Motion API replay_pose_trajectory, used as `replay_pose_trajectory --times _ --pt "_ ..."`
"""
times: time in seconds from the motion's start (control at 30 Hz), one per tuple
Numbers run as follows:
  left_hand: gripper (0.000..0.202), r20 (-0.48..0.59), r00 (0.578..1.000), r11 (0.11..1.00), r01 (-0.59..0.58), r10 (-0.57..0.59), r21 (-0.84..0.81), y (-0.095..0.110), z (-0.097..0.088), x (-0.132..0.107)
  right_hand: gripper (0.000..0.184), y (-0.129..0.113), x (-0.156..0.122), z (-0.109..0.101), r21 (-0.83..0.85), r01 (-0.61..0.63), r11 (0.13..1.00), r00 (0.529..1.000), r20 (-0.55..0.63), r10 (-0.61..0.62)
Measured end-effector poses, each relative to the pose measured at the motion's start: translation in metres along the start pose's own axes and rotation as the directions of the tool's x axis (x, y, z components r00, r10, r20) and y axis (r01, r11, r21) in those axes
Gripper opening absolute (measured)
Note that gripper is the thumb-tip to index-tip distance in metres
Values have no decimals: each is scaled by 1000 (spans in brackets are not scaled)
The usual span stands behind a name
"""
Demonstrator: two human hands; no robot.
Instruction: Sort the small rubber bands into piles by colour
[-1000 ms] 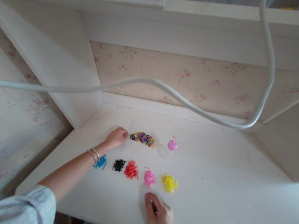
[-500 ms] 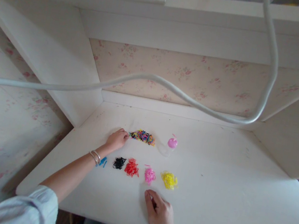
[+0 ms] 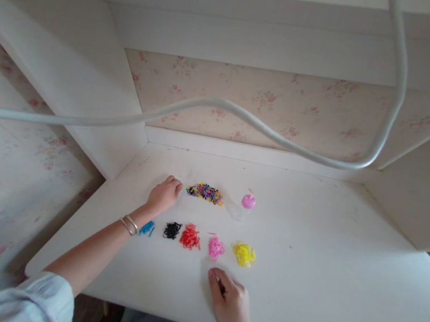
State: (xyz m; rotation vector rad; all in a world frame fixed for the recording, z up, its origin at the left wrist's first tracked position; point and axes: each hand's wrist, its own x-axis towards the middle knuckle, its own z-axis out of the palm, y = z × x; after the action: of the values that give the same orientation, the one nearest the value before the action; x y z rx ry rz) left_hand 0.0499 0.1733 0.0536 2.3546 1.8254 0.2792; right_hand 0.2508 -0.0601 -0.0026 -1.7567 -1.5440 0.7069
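A heap of mixed-colour small rubber bands lies at the middle of the white desk. My left hand is just left of it, fingers curled into a pinch at the heap's end. In front lie sorted little piles: blue partly behind my wrist, black, red, pink and yellow. My right hand rests on the desk below the pink pile, fingers curled, with something small and dark between them.
A clear small container with a pink cap lies right of the mixed heap. A white cable hangs across the view. Shelf walls enclose the desk on the left, back and right.
My left hand's fingertips have drawn slightly back from the mixed heap. The right hand has stayed where it was. The view has tilted a little.
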Motion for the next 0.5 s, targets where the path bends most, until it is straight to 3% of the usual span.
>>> replay_pose_trajectory --times 0.17,0.33,0.5 --pt "34 44 975 974 -213 217 -70 45 -6 -27 35 -4 1 -1 -28 7 1000 1000 -6 -7" --pt "29 140 838 844 -498 528 -201 104 1 -63 35 -5 0 0 -42 25 999 1000 -2 -26" --pt "25 162 740 753 -608 652 -253 142 20 -69 37 -2 -1 1 -47 15 999 1000 -7 -16"
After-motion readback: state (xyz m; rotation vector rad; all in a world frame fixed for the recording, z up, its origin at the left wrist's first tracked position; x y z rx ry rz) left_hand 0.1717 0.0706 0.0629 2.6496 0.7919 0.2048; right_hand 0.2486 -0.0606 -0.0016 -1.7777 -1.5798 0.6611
